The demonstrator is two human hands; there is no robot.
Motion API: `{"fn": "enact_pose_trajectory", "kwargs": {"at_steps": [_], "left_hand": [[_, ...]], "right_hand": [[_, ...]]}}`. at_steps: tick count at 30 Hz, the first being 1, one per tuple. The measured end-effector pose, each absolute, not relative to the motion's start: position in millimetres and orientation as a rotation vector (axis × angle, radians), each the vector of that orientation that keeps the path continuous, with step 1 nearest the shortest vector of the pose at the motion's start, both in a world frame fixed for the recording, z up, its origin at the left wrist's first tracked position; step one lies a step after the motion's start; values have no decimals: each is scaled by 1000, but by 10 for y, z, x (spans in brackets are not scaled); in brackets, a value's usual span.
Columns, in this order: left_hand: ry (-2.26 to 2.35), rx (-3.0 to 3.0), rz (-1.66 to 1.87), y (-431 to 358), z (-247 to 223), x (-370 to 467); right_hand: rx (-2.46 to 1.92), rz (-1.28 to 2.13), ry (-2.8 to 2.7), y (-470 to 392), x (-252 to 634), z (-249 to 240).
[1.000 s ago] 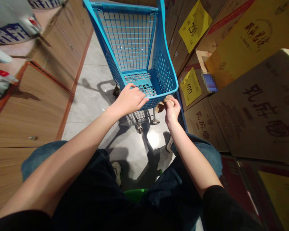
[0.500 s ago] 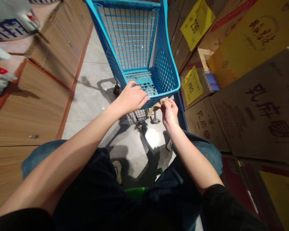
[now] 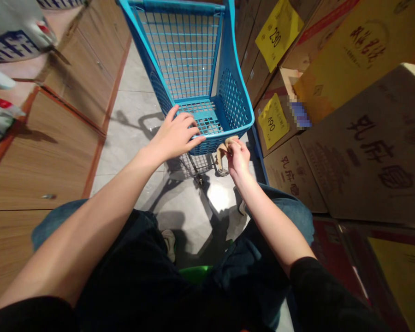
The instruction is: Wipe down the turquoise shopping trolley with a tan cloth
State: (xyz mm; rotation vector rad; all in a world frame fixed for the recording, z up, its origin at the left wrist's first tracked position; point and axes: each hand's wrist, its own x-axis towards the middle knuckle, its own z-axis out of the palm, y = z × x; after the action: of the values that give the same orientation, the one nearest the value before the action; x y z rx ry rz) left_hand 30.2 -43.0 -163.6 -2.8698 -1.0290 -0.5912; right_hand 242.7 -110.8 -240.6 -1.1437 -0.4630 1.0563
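A blue plastic shopping cart (image 3: pixel 240 87) stands in front of me, its basket facing up. My left hand (image 3: pixel 174 133) rests on the near left rim of the basket with its fingers spread, holding nothing. Just below the near right corner, my right hand (image 3: pixel 238 156) is closed on a tan cloth (image 3: pixel 221 154), pressed against the outside of the rim. Part of the cloth hangs down to the left of my fingers.
Wooden cabinets (image 3: pixel 58 152) with white containers (image 3: pixel 15 30) on top line the left side. Stacked cardboard boxes (image 3: pixel 366 152) with yellow price signs (image 3: pixel 273 122) rise at the right. Below my knees is a green seat (image 3: pixel 195 273).
The cart has shifted slightly left. My left hand has moved left with its fingers spread wider, and my right hand has moved a little left with the cloth.
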Motion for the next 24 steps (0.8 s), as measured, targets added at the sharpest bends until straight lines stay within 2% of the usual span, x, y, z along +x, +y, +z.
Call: {"fn": "enact_pose_trajectory", "kwargs": {"at_steps": [4,12,19,24], "left_hand": [[-994,-2912,-529,-425,-1648,280],[-940,-2997,-514,-390,-1597,219],[-922,-3013,-525,-386,-1611,235],[-932,-3030,-539,-388,-1613,238]], "right_hand": [[-1250,1096,-306,-1081,2253,-2506],[-1152,1021,-419,-1087,2453,-2247],[-1278,1332,-166,-1112,2124,-2517],[-1107,1330,-291,-1183,2078,-2342]]}}
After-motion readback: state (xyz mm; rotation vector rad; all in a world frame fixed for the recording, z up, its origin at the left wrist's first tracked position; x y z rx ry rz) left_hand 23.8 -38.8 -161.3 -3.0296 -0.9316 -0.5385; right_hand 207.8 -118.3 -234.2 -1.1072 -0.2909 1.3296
